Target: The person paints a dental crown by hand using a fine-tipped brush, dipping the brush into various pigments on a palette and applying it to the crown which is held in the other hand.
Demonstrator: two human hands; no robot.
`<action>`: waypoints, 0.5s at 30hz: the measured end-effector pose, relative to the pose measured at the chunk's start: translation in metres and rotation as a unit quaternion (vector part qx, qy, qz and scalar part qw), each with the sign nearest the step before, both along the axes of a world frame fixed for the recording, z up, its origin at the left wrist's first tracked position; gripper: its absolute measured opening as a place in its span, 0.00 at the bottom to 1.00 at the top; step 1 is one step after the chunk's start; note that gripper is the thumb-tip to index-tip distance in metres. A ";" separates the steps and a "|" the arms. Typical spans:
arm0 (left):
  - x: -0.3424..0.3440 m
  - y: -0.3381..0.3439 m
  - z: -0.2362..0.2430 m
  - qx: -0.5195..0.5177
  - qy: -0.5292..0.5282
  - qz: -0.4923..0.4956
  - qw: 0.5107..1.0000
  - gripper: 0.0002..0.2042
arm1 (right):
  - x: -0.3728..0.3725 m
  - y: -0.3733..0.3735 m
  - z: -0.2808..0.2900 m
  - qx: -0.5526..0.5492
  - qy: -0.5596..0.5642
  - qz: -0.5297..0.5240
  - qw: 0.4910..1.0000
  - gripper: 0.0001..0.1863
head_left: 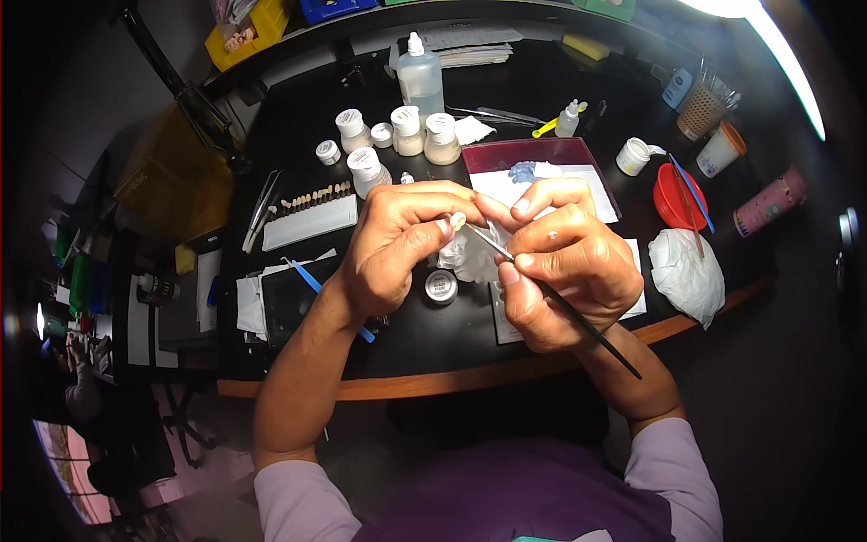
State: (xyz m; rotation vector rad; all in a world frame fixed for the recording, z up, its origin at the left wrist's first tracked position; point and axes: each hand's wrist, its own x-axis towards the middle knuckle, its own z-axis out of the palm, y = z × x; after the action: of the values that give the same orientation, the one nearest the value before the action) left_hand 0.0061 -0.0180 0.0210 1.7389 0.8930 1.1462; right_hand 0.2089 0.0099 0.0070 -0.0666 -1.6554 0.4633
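Between the thumb and fingers of my left hand (384,244) is a small cream-coloured dental crown (458,219). My right hand (582,271) is closed round a thin dark-handled brush (580,318), held like a pen, its tip pointing at the crown and at or very close to it. Whether the tip touches cannot be made out. A small round lidded jar (441,287) stands on the table below my hands, near a crumpled white tissue (474,260). Beyond my right hand lies a mixing palette (591,183) with a blue-grey smear, partly hidden by my fingers.
Several powder jars (408,135) and a clear squeeze bottle (421,77) stand at the back. A tooth shade guide (312,217) and tweezers (264,200) lie left. At right are a red bowl (673,199), a white plastic bag (686,274) and a pink tumbler (768,203).
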 end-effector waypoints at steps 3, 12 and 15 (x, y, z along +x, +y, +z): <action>0.000 0.002 -0.002 -0.017 -0.023 -0.009 1.000 0.22 | 0.000 0.000 0.000 0.017 -0.016 -0.021 1.000 0.13; 0.000 0.002 -0.003 -0.013 -0.018 -0.010 1.000 0.22 | 0.000 0.002 -0.001 0.025 -0.022 -0.027 0.999 0.13; 0.000 0.002 -0.003 -0.003 -0.015 -0.010 1.000 0.22 | 0.000 0.001 0.000 0.022 -0.021 -0.025 0.999 0.13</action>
State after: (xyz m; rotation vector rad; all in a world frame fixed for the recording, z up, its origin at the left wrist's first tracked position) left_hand 0.0058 -0.0159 0.0180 1.7172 0.8594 1.1521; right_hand 0.2088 0.0109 0.0071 -0.0851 -1.7005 0.3885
